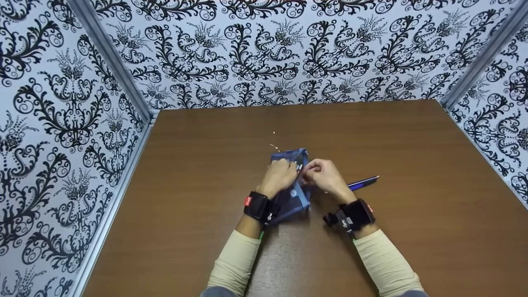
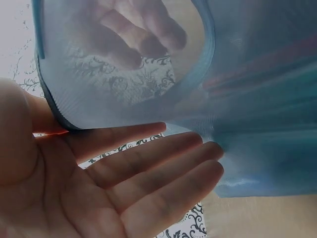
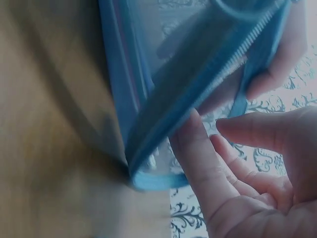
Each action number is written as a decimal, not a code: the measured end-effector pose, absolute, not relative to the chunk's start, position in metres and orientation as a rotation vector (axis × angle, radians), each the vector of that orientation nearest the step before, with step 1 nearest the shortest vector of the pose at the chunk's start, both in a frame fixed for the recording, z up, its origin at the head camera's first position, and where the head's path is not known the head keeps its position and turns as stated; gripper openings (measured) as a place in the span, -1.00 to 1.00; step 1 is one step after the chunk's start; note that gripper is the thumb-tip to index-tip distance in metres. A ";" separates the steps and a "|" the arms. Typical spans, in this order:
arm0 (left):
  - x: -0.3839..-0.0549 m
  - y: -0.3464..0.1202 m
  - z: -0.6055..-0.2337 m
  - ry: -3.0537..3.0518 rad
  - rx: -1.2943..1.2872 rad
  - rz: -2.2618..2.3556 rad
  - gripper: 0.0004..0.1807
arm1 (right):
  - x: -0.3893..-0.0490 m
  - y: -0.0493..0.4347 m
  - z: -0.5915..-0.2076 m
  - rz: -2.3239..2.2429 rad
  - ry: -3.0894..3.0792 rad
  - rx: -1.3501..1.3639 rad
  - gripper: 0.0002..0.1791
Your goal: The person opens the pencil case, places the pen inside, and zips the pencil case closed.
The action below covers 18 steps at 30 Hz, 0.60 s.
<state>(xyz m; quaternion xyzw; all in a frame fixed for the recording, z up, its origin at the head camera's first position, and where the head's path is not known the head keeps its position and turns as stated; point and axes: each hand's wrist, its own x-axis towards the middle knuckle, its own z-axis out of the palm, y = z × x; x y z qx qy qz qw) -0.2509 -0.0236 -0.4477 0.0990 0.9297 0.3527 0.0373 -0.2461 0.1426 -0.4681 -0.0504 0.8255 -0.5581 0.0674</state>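
A blue see-through mesh zip pouch (image 1: pixel 291 204) stands tilted on the table between both hands, its zipped mouth gaping. My left hand (image 1: pixel 279 177) grips the pouch's rim, the edge between thumb and fingers; in the left wrist view its fingers (image 2: pixel 163 198) stretch along the mesh. At the right side of the mouth is my right hand (image 1: pixel 328 177). The right wrist view shows its index fingertip (image 3: pixel 192 121) at the zip edge (image 3: pixel 208 89), thumb apart from it and nothing visible between. Long reddish and greenish shapes show dimly through the mesh (image 2: pixel 267 99).
A blue pen (image 1: pixel 364 182) lies on the brown table (image 1: pixel 206 165), right of the pouch and partly behind the right wrist. Small pale bits (image 1: pixel 275 147) lie just beyond the pouch. Patterned panels (image 1: pixel 264 49) wall the table at the back and sides.
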 end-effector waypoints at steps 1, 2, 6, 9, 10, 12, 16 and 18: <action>-0.251 -0.024 -0.448 2.854 0.303 1.084 -0.61 | -0.247 0.145 -0.468 -1.706 2.470 -0.138 -0.90; -0.251 -0.023 -0.448 2.857 0.302 1.085 -0.61 | -0.248 0.147 -0.467 -1.726 2.454 -0.127 -0.90; -0.251 -0.023 -0.448 2.870 0.307 1.083 -0.61 | -0.250 0.156 -0.462 -1.683 2.530 -0.153 -0.91; -0.251 -0.023 -0.449 2.873 0.311 1.079 -0.59 | -0.250 0.165 -0.458 -1.519 2.680 -0.209 -0.92; -0.251 -0.023 -0.449 2.870 0.308 1.083 -0.59 | -0.250 0.168 -0.456 -1.453 2.719 -0.234 -0.93; -0.251 -0.023 -0.449 2.868 0.307 1.088 -0.60 | -0.251 0.175 -0.454 -1.300 2.797 -0.306 -0.95; -0.251 -0.023 -0.449 2.851 0.286 1.111 -0.60 | -0.251 0.188 -0.452 -1.044 2.862 -0.477 -0.94; -0.250 -0.023 -0.450 2.839 0.277 1.126 -0.59 | -0.251 0.194 -0.451 -0.960 2.864 -0.531 -0.94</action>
